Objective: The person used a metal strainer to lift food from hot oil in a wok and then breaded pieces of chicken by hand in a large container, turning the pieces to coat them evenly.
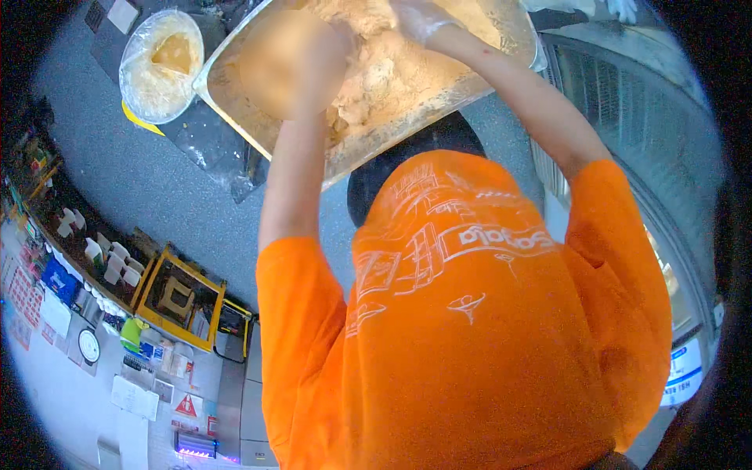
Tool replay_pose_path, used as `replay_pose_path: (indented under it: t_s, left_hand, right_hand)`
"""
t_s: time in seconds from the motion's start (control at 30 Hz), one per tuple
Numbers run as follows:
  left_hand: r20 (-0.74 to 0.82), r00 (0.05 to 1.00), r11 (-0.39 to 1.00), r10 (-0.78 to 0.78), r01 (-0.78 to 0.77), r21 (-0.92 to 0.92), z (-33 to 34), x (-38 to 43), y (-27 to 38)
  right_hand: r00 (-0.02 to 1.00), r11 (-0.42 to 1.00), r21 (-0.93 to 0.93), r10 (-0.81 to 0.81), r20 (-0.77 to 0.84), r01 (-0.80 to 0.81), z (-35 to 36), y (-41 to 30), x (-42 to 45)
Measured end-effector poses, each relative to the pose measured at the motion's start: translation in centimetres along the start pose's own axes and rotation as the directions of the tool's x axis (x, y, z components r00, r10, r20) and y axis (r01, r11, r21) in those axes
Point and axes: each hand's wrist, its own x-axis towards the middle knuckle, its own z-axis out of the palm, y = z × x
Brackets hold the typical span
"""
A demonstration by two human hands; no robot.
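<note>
A large rectangular tub (405, 120) lies before me, holding a heap of clumpy pale-orange powder (382, 73) like breading flour. Both my arms reach into it. My left hand (323, 50) is over the tub's left half, smeared by a round blurred patch, so its fingers and anything in them cannot be made out. Farther right, my right hand (420, 22), whitish as if in a thin glove or coated with powder, is down at the powder near the top edge of the view. Its fingertips are hidden.
Left of the tub stands a round container (138, 88) lined with clear plastic, with yellowish contents. A powder-dusted black surface (205, 147) lies below it. At lower left are a yellow-framed rack (176, 299) and a wall with papers. A glass-fronted unit (640, 111) stands right.
</note>
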Motion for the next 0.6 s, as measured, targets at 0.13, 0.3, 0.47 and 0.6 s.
replay_pose_path:
  t_s: [0.13,0.3,0.47,0.6]
  left_hand:
    - [-0.131,0.986,0.992,-0.105,0.112,0.051,-4.3,-3.8,5.2]
    - [-0.163,0.977,0.987,-0.141,0.127,-0.096,-1.7,-2.4,6.1]
    - [-0.062,0.988,0.962,-0.142,0.123,-0.244,-1.9,-0.8,4.7]
    - [-0.031,0.999,0.990,-0.030,0.025,-0.136,-3.7,-1.6,3.9]
  right_hand:
    - [0.837,0.918,-0.258,0.383,0.390,-0.300,-3.5,-3.2,-5.2]
    - [0.788,0.915,-0.068,0.379,0.485,-0.398,0.8,-3.9,-3.3]
    - [0.803,0.952,-0.009,0.263,0.534,-0.307,-3.8,-2.7,-2.1]
    - [0.816,0.936,0.059,0.271,0.510,-0.347,-4.9,0.2,-5.4]
